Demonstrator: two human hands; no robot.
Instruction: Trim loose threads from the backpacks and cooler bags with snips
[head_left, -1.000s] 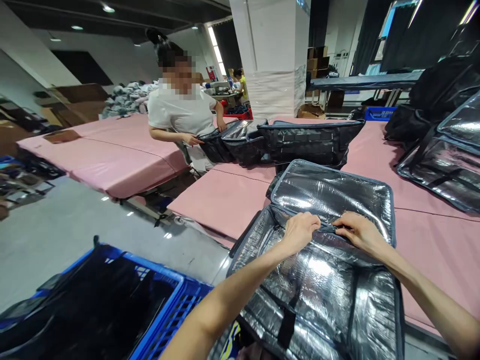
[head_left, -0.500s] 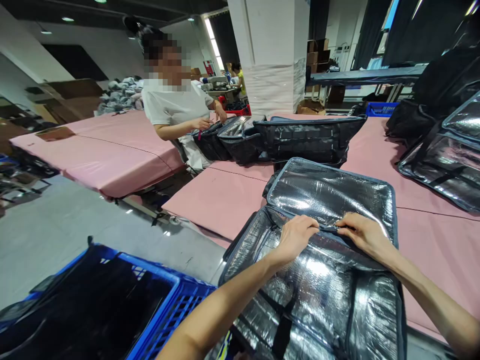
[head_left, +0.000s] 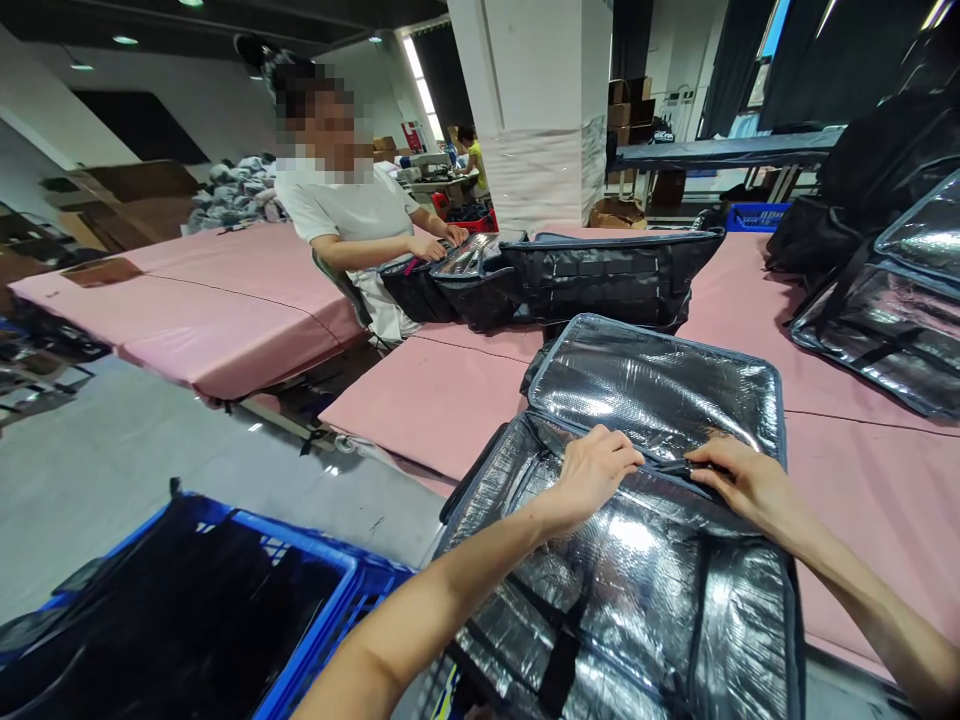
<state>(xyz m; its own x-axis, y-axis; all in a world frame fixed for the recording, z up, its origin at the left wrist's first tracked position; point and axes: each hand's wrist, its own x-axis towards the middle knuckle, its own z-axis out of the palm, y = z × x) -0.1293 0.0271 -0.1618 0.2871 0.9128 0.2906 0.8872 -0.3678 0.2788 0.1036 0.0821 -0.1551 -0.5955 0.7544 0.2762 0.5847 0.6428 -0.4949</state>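
An open bag with a shiny silver lining lies in front of me, its silver-lined lid folded back on the far side. My left hand pinches the dark edging at the fold between lid and body. To its right, my right hand has thumb and fingers pressed together on the same dark strip. A short stretch of the strip shows between the two hands. The fingertips' exact hold is partly hidden.
Pink-covered tables run ahead and left. A person sits handling black bags across the table. A blue crate with black material stands at lower left. More silver-lined bags lie at right.
My right hand has moved slightly right along the strip, widening the gap between my hands. The left keeps its grip. The other person's hands have shifted over a bag.
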